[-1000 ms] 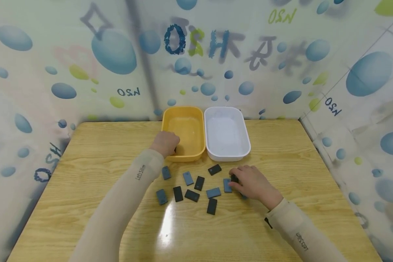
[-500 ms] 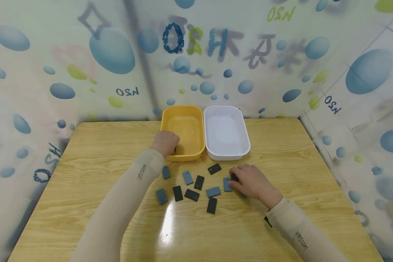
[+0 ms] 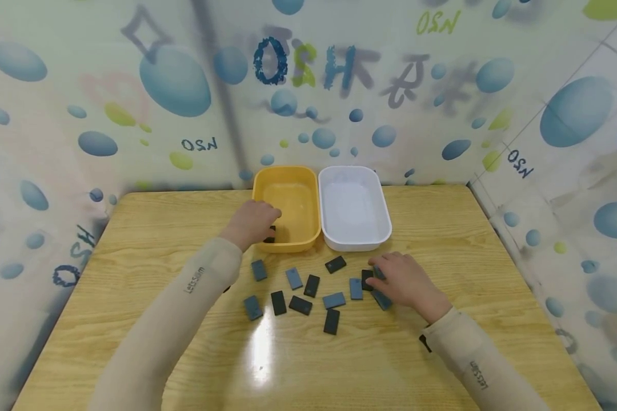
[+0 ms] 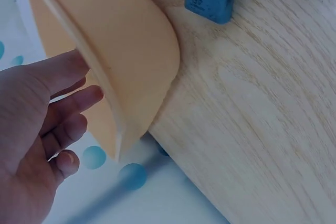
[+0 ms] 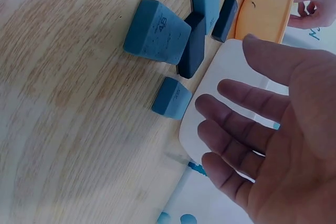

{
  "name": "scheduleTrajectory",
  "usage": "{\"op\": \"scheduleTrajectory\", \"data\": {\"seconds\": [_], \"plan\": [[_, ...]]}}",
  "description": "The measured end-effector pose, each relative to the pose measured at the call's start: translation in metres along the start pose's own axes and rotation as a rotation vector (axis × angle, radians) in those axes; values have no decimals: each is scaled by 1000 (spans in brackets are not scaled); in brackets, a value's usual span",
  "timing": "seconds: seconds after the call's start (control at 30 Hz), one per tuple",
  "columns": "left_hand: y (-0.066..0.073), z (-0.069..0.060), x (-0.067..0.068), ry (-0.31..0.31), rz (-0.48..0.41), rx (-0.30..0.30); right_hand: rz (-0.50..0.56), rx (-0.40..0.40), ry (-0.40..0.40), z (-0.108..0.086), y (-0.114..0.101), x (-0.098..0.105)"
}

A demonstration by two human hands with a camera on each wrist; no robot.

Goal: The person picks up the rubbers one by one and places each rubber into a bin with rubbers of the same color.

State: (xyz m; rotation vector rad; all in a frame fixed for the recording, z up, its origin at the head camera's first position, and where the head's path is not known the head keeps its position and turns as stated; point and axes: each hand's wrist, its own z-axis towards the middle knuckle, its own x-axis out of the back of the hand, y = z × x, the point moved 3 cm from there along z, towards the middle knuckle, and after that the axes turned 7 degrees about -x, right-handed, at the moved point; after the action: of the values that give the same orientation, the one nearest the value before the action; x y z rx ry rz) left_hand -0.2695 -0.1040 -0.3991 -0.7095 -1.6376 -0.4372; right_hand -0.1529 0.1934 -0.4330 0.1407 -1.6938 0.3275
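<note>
My left hand is over the near left corner of the yellow bin. A black eraser lies in the bin beneath its fingers. In the left wrist view the left hand has loosely bent fingers with nothing between them, across the bin's rim. My right hand hovers at the right end of the scattered erasers, beside a black eraser and a blue eraser. Its fingers are spread and hold nothing in the right wrist view, near a blue eraser marked 4B and a smaller-looking blue one.
A white bin stands against the yellow one's right side. Several blue and black erasers, among them a blue one and a black one, lie in front of the bins on the wooden table. A patterned wall rises behind.
My left hand has let go of the black eraser in the yellow bin, its fingers loosening. My right hand has come off the black eraser on the table and shifted slightly right.
</note>
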Motion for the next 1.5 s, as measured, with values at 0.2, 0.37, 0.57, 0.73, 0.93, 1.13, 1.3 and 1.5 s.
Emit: {"op": "scheduleTrajectory", "data": {"seconds": [0.2, 0.37, 0.57, 0.73, 0.93, 1.13, 1.3, 1.5], "plan": [[1, -12, 10, 50, -47, -12, 14, -14, -12, -1, 5, -1], [0, -29, 15, 100, -61, -21, 34, -41, -32, -1, 7, 0], [-4, -55, 15, 172, -102, -11, 12, -62, -22, -1, 12, 1], [-9, -74, 7, 229, -118, -4, -16, -87, -19, -1, 16, -2], [-4, -94, -9, 281, -130, -28, 18, -117, -53, 1, 19, -6], [4, -108, -22, 319, -161, -52, 26, -118, -62, 1, 19, -6], [7, -111, -32, 299, -187, -53, 28, -118, -85, 3, 19, -7], [9, -110, -41, 280, -203, -57, 37, -117, -96, 6, 20, -10]]}}
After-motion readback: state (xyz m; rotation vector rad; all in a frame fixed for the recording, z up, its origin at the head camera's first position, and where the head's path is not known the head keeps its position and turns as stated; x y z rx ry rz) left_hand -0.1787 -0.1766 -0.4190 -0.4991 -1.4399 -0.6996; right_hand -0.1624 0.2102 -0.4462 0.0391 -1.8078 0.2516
